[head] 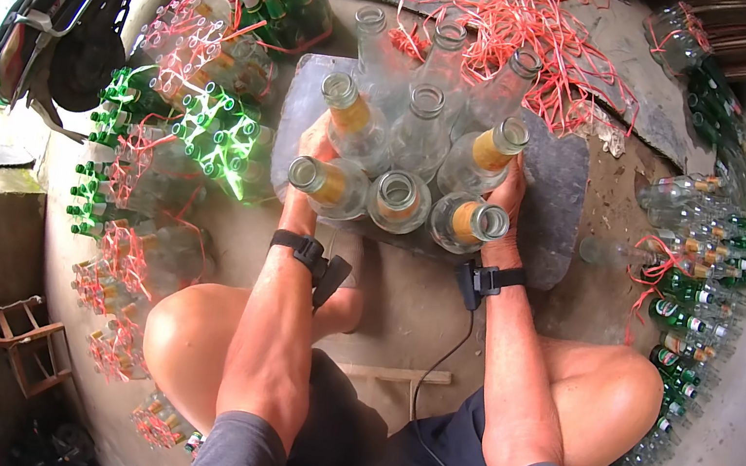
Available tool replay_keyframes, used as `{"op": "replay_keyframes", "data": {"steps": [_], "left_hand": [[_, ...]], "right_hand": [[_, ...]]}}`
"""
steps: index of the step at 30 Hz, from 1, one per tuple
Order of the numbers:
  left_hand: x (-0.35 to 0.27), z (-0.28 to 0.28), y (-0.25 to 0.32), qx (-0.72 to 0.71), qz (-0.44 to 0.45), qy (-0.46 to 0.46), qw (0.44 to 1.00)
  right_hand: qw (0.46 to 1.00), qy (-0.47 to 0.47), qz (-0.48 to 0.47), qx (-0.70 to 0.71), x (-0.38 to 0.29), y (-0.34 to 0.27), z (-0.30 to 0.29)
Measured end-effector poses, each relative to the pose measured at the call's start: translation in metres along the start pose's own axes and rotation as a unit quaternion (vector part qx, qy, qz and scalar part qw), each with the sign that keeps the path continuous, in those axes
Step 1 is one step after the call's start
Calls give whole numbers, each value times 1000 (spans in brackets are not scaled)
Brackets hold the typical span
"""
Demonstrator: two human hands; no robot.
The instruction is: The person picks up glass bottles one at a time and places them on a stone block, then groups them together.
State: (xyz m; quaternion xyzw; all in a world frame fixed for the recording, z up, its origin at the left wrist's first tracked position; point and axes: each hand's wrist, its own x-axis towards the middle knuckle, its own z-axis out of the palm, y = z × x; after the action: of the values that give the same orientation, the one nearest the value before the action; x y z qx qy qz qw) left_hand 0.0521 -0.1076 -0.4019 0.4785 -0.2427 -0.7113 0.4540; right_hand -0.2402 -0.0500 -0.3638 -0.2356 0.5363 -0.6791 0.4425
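Note:
Several clear glass bottles (421,137) stand upright and close together in rows on a dark flat slab (550,189) before me. Some have orange-yellow neck labels. At the left side of the group, my left hand (318,142) is against the outer bottles, its fingers partly hidden behind them. On the opposite side my right hand (510,189) presses on the outer bottles, also partly hidden by glass. The two hands hold the group between them. No ribbon is visible around these bottles.
A tangle of red plastic ribbon (518,28) lies beyond the slab. Tied bundles of clear bottles (182,45) and green bottles (278,2) stand at left. More bottles (686,308) are stacked along the right wall. A motorcycle (75,20) and a wooden chair (12,335) are further left.

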Motion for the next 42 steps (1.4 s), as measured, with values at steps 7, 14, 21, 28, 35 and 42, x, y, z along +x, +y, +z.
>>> {"op": "replay_keyframes", "data": {"steps": [7,14,21,28,35,42], "left_hand": [[-3,1,-3,0,-2,2,1000],[-7,0,-5,1,-4,4,1000],[-7,1,-5,2,-4,4,1000],[-3,2,-4,2,-3,5,1000],[5,4,-1,6,-3,1,1000],[21,10,6,17,1,-8,1000]], "right_hand": [[991,-22,-83,-100,0,5,-4],[975,-35,-112,-191,2,6,-11],[984,-51,-124,-114,2,11,-8],[990,-63,-82,-98,6,13,-7],[965,-44,-163,-201,4,16,-8],[990,10,-84,-112,-2,0,8]]}}
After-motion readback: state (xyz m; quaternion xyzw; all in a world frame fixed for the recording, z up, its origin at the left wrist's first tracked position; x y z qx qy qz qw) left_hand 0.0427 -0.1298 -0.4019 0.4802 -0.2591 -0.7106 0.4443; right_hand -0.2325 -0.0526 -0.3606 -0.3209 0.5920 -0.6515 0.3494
